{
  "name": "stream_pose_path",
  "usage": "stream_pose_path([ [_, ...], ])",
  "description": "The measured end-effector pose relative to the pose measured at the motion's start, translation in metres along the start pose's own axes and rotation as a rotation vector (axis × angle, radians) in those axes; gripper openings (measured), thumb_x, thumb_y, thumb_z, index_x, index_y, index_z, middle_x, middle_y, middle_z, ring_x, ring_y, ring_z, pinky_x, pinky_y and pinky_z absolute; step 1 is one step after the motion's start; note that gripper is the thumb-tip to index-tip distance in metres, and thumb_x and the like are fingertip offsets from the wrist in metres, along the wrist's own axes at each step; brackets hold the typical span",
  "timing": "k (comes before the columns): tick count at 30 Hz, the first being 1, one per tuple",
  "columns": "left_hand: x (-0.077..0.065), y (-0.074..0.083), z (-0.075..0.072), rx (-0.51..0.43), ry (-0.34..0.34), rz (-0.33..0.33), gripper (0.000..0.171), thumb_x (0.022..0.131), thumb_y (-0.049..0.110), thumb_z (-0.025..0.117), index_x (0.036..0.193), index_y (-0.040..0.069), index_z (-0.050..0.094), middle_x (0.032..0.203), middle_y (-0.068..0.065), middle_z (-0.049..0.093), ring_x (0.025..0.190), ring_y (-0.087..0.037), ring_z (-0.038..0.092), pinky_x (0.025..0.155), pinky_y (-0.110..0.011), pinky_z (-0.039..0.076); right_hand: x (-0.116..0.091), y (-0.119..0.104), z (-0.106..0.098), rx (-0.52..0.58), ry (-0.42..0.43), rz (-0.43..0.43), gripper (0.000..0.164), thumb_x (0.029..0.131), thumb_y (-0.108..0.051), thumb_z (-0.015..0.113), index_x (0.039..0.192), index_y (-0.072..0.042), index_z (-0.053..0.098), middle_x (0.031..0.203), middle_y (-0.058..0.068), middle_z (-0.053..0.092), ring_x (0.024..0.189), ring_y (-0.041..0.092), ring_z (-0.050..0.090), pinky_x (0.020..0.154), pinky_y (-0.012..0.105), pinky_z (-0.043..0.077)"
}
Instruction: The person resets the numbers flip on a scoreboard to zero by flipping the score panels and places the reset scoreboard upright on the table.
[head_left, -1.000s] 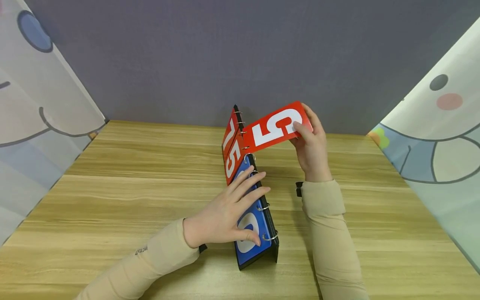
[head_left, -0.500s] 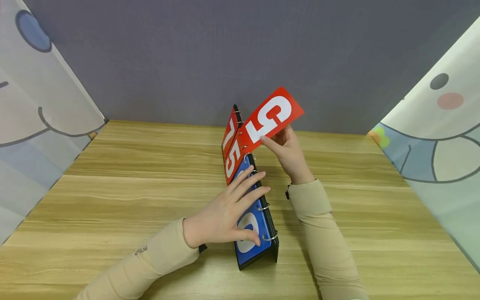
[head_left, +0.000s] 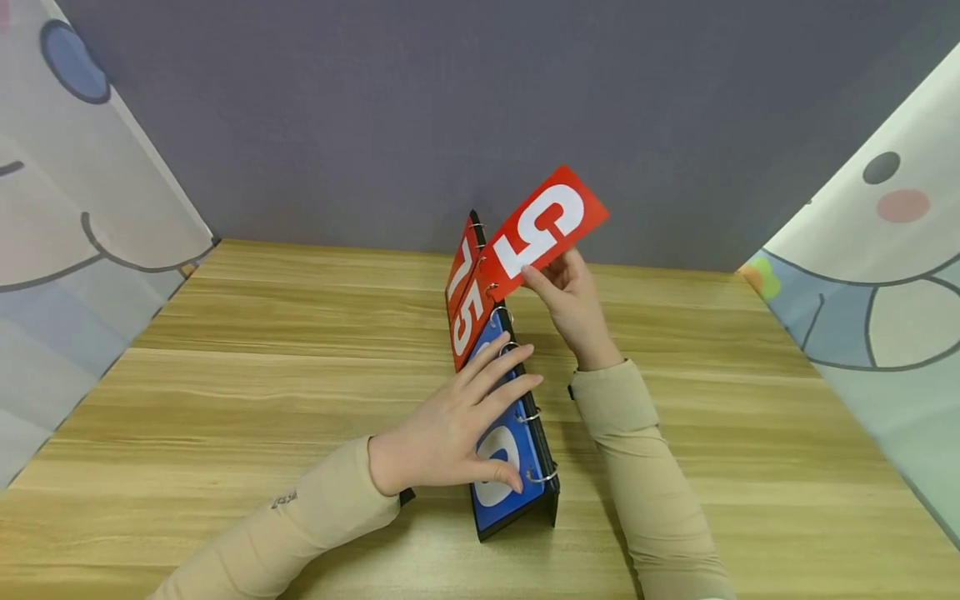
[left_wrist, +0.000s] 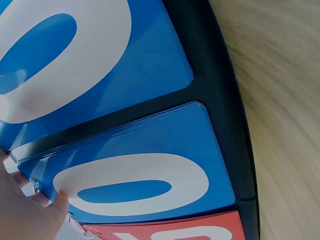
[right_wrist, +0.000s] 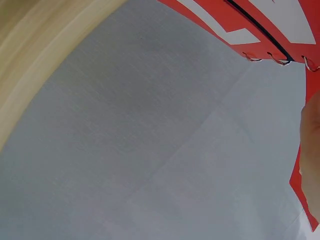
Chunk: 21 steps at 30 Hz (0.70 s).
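Observation:
A black tabletop flip scoreboard [head_left: 555, 500] stands like a tent in the head view, red number cards at its far end and blue ones nearer. My right hand [head_left: 577, 321] pinches a red card [head_left: 546, 232] with a white 5, thumb on its front. That card is lifted off the board, its ringed edge at the top ridge. Below it lies another red 5 card [head_left: 469, 317]. My left hand [head_left: 453, 429] rests with spread fingers over the blue cards, partly hiding them. The left wrist view shows a blue 0 card [left_wrist: 150, 137] beneath its fingertips.
The scoreboard stands on a wood-grain table [head_left: 300, 358]. Metal rings [head_left: 542, 477] line its ridge. A grey panel [head_left: 337, 125] rises behind the table, with cartoon-printed sheets [head_left: 885, 250] at both sides.
My right hand has shifted left from the red 5 card's outer end to its lower edge. The card has swung upward, its free end higher. My left hand stays in place.

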<state>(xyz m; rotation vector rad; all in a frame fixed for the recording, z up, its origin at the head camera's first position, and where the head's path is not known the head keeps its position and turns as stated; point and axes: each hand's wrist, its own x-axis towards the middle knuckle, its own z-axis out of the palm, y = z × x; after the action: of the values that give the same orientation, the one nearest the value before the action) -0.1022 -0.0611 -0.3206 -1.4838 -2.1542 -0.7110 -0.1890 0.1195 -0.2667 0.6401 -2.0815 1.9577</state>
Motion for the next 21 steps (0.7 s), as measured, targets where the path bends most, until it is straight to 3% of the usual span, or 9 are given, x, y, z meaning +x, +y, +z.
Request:
stream_pose_path([
  [5, 0.0, 0.0, 0.0, 0.006, 0.006, 0.013, 0.087, 0.082, 0.067, 0.044, 0.142, 0.005, 0.031, 0.152, -0.018, 0.021, 0.143, -0.041, 0.013, 0.113, -0.048, 0.023, 0.001, 0.002, 0.003, -0.089, -0.067, -0.031, 0.059, 0.089, -0.006, 0.061, 0.142, -0.007, 0.036, 0.128, 0.018, 0.054, 0.107, 0.022, 0.058, 0.091, 0.036, 0.048],
  [9, 0.001, 0.001, 0.0, 0.019, 0.007, 0.021, 0.087, 0.082, 0.067, 0.044, 0.142, 0.005, 0.031, 0.152, -0.018, 0.022, 0.142, -0.042, 0.014, 0.114, -0.047, 0.02, 0.002, 0.005, 0.004, -0.085, -0.121, -0.04, 0.062, 0.087, -0.002, 0.062, 0.143, -0.006, 0.036, 0.131, 0.018, 0.053, 0.113, 0.032, 0.056, 0.093, 0.039, 0.047],
  [17, 0.002, 0.001, 0.001, 0.027, 0.01, 0.026, 0.087, 0.084, 0.068, 0.037, 0.142, 0.004, 0.031, 0.152, -0.018, 0.022, 0.143, -0.042, 0.013, 0.114, -0.048, 0.018, 0.002, 0.011, 0.005, -0.143, -0.176, 0.041, 0.046, 0.089, -0.013, 0.063, 0.132, 0.0, 0.053, 0.132, 0.017, 0.055, 0.12, 0.032, 0.055, 0.093, 0.037, 0.049],
  [21, 0.0, 0.002, 0.001, 0.021, 0.016, 0.023, 0.087, 0.083, 0.068, 0.037, 0.143, 0.004, 0.03, 0.152, -0.019, 0.022, 0.143, -0.042, 0.013, 0.114, -0.048, 0.019, 0.003, 0.011, 0.008, -0.225, -0.196, -0.023, 0.038, 0.091, -0.015, 0.061, 0.125, 0.002, 0.06, 0.13, 0.017, 0.057, 0.124, 0.029, 0.051, 0.1, 0.037, 0.043],
])
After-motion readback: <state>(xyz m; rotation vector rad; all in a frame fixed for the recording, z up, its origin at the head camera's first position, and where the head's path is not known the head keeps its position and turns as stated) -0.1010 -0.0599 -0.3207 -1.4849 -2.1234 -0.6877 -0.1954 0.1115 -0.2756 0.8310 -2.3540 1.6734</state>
